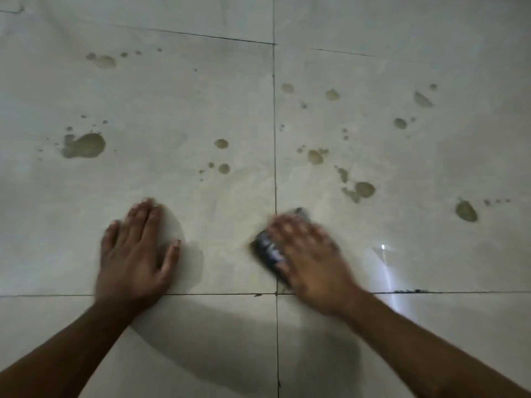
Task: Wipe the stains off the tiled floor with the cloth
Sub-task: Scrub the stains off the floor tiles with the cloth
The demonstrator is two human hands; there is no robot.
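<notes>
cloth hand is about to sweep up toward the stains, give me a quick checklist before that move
1. Cloth under right hand: ok, fingers lie flat on it.
2. Cloth flat on the floor: cannot tell, blurred.
3. Left hand braced on the floor: ok, palm down, fingers spread.
4. Left hand out of the path: ok, it lies left of the grout line.
5. Stains left: not ok, the nearest stain and many beyond remain.
6. Path to that stain free: ok.
</notes>
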